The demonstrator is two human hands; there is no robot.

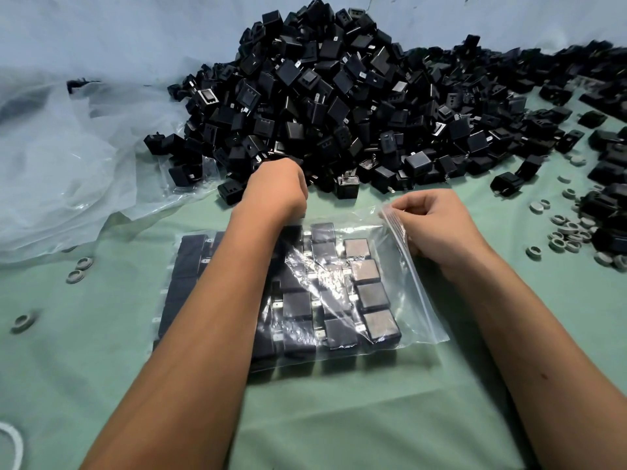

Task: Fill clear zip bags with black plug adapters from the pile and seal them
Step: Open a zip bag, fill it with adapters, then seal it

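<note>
- We note a clear zip bag point(400, 320) lying flat at the centre of the green worktop point(339, 418), its mouth towards three o'clock.
- Inside it we see rows of black plug adapters point(369, 296), laid side by side with their prongs showing between the rows.
- Our right hand point(437, 228), at three o'clock of the bag, has fingers and thumb curled in a pinch on the bag's zip strip point(395, 222) at its far corner; this grip lifts the upper film slightly.
- Our left hand point(276, 188) is at twelve o'clock of the bag, at the near foot of the pile point(339, 96). Its fingers curl down out of sight, and we cannot tell whether that grip holds anything.
- The pile of loose adapters fills the twelve o'clock area and spreads towards two o'clock.
- Crumpled clear plastic sheeting point(61, 164) lies at ten o'clock.
- Small grey rings point(570, 232) are scattered at three o'clock, with a few more at nine o'clock.
</note>
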